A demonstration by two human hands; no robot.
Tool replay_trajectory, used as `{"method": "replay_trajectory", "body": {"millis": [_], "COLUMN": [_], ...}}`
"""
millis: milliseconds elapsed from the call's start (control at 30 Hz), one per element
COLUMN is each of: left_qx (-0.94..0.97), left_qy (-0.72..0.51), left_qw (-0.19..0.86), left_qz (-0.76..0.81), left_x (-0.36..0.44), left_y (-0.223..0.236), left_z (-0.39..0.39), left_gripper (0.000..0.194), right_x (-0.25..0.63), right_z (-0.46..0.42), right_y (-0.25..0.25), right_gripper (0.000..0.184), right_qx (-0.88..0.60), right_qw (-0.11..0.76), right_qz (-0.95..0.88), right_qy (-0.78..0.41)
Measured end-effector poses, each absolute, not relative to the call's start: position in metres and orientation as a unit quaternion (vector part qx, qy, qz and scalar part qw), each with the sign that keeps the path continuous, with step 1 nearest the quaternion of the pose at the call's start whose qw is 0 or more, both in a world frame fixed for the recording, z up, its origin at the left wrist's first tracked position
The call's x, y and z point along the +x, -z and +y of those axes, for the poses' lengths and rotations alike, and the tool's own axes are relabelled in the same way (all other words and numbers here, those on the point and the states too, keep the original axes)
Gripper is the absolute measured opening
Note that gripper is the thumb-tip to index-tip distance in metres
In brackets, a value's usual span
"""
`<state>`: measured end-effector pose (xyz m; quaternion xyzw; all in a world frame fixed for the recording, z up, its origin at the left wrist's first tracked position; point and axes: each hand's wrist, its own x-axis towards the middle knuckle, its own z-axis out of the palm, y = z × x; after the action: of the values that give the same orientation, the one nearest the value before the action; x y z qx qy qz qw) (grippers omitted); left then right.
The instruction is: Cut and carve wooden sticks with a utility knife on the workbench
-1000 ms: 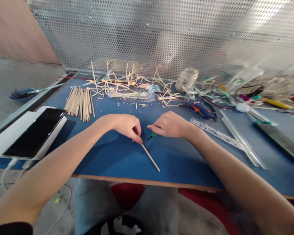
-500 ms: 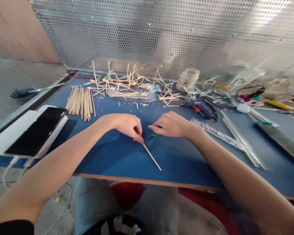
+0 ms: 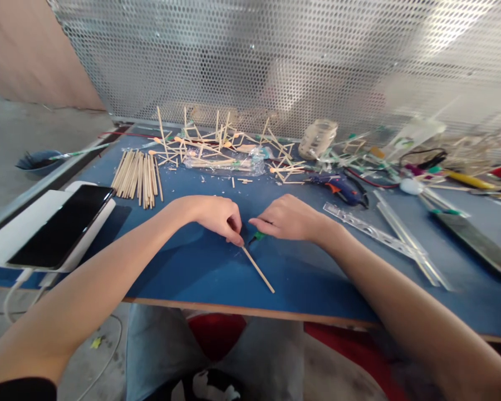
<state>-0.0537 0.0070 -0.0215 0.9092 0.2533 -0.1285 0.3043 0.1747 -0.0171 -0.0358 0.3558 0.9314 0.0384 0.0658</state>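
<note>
In the head view, I have the left hand (image 3: 220, 217) pinched closed on the far end of a wooden stick (image 3: 259, 269), which slants down towards the front edge of the tabletop (image 3: 183, 278), near its middle. The right hand (image 3: 288, 218) looks curled round a green tool (image 3: 258, 236), its fingers mostly hidden. The dark tip sits by the pinched end; I can't tell if they touch. I judge the step to be working that end; the next move calls for a firm pinch and careful tip placement.
</note>
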Motion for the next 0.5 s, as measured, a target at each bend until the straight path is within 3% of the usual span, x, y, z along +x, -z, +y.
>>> {"method": "replay_trajectory", "body": {"millis": [500], "left_qx": [0.91], "left_qy": [0.117], "left_qw": [0.308], "left_qz": [0.251], "left_x": [-0.0539], "left_y": [0.0223], "left_z": [0.0071], "left_gripper": [0.034], "right_x": [0.172], "right_z": [-0.0219], "right_y": [0.0288], "right_gripper": [0.061], "right_qx": [0.387], "right_qw": [0.061], "right_qz": [0.92], "right_qy": [-0.029]}}
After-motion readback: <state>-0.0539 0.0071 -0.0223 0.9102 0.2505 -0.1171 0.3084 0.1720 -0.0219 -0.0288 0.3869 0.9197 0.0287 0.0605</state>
